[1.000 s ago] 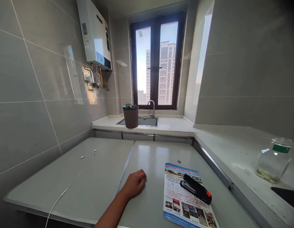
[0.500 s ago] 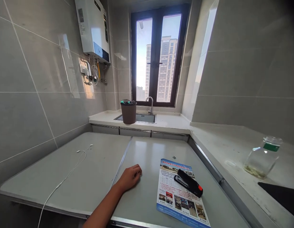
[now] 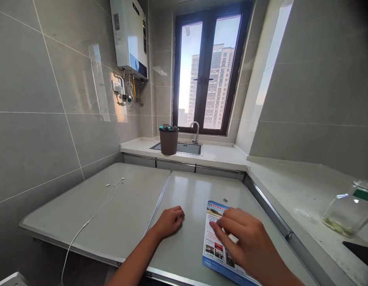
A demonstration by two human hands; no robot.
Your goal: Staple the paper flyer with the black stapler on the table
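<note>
My left hand [image 3: 170, 220] rests on the grey table [image 3: 189, 194] with its fingers curled into a loose fist and nothing in it. My right hand [image 3: 246, 242] reaches in from the lower right over a colourful printed flyer [image 3: 214, 238] that lies on the table. Its fingers are stretched out, pointing left, low over the sheet. The black and red stapler that lay on the flyer is hidden under this hand. I cannot tell whether the fingers touch it.
A white cable [image 3: 94, 214] trails across the table's left half. Small dark bits [image 3: 224, 200] lie beyond the flyer. A glass jar [image 3: 347, 212] stands on the right counter. A brown bin [image 3: 168, 140], sink [image 3: 186, 148] and faucet [image 3: 197, 131] sit under the window.
My right hand has come into view from the lower right and now covers the stapler on the flyer. My left hand has stayed in place. The camera has shifted slightly.
</note>
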